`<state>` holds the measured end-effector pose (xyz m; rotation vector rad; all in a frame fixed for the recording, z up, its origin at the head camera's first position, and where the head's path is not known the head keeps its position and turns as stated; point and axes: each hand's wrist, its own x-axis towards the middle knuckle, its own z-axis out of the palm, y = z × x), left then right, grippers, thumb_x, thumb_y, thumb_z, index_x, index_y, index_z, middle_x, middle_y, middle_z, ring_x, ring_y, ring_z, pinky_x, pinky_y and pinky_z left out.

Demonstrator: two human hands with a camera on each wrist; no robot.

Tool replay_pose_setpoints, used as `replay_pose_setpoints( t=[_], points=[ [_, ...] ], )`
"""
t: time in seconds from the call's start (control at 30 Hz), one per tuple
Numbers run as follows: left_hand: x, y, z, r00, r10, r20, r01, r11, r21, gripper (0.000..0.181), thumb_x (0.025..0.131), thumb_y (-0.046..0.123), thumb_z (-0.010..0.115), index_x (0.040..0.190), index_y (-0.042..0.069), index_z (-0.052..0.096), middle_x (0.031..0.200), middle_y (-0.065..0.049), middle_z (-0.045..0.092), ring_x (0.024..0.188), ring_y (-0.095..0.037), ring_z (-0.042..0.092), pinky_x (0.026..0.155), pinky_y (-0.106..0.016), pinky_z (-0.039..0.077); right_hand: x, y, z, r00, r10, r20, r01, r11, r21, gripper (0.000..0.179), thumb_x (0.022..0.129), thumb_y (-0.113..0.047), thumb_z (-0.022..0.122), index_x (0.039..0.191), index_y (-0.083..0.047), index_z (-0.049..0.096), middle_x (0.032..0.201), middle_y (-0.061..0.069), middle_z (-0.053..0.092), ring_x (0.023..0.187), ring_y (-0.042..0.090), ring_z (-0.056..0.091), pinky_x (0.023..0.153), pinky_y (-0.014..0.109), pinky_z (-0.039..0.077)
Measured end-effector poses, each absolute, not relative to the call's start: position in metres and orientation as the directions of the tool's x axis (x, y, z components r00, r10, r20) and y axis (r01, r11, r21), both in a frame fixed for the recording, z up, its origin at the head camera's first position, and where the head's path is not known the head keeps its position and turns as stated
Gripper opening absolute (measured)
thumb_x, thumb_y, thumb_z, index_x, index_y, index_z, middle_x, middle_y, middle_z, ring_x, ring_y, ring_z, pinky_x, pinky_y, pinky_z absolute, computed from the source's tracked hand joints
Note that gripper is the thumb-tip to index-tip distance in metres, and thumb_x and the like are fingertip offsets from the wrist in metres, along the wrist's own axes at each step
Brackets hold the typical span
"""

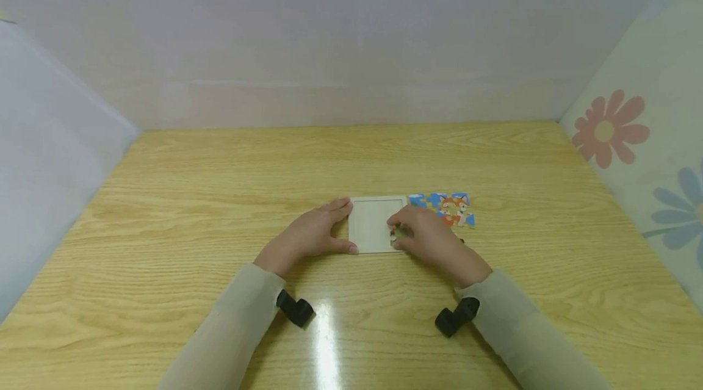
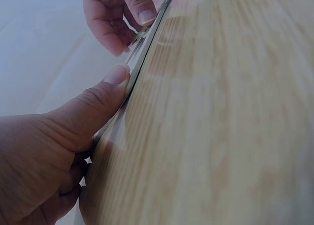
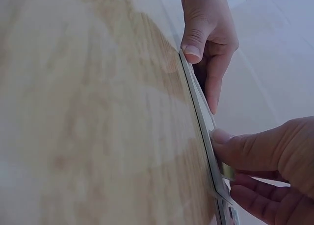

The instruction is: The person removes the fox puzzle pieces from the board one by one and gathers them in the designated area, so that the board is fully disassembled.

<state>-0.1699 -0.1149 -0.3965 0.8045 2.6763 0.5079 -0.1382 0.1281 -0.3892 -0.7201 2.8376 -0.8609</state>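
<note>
A pale, shallow puzzle tray (image 1: 370,225) with a raised rim lies flat on the table in the head view. My left hand (image 1: 315,231) holds its left side, with the thumb at the near corner and the fingers at the far corner. In the right wrist view, that thumb rests on the tray's rim. My right hand (image 1: 431,240) pinches a small greenish puzzle piece (image 3: 227,171) between thumb and fingers, low over the tray's near right corner. The fingers partly hide this piece. Just beyond the right hand are joined and loose puzzle pieces (image 1: 460,208) showing orange foxes on blue.
The wood-grain table (image 1: 219,170) reaches back to a pale wall covering (image 1: 351,42). A panel printed with flowers (image 1: 604,130) stands on the right. A dark bit of another piece (image 1: 462,241) shows beside the right wrist.
</note>
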Motion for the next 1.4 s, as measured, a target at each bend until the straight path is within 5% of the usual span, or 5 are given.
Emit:
replay_pose_setpoints(
  t=[0.53,1.1,1.4],
  points=[
    [-0.169,-0.115,-0.396,-0.798,0.576,-0.179,0.461,0.774,0.435,0.095,0.075,0.054,0.068,0.146,0.007,0.027,0.153,-0.007,0.021,0.139,-0.028,0.023,0.111,-0.042,0.025,-0.145,0.131,-0.389,-0.856,-0.517,0.022,-0.422,0.672,-0.608,0.02,0.074,-0.007,0.077,0.09,-0.011,0.065,0.094,0.001,0.056,0.084,0.016,0.049,0.075,0.03,0.044],
    [-0.168,-0.114,-0.397,-0.795,0.584,-0.167,0.472,0.767,0.436,0.094,0.075,0.053,0.069,0.145,0.006,0.028,0.153,-0.007,0.023,0.138,-0.029,0.025,0.111,-0.042,0.026,-0.144,0.138,-0.396,-0.908,-0.413,-0.064,-0.214,0.591,-0.777,0.016,0.086,-0.013,0.066,0.101,-0.009,0.067,0.083,0.001,0.062,0.072,0.013,0.052,0.06,0.025,0.045],
    [-0.168,-0.115,-0.398,-0.79,0.587,-0.18,0.473,0.769,0.43,0.095,0.075,0.054,0.068,0.146,0.007,0.026,0.153,-0.007,0.021,0.139,-0.029,0.023,0.111,-0.043,0.025,-0.142,0.147,-0.394,-0.941,-0.329,-0.085,-0.094,0.492,-0.865,0.023,0.083,-0.015,0.07,0.102,-0.003,0.064,0.092,0.008,0.062,0.083,0.017,0.057,0.069,0.029,0.049]
  ],
)
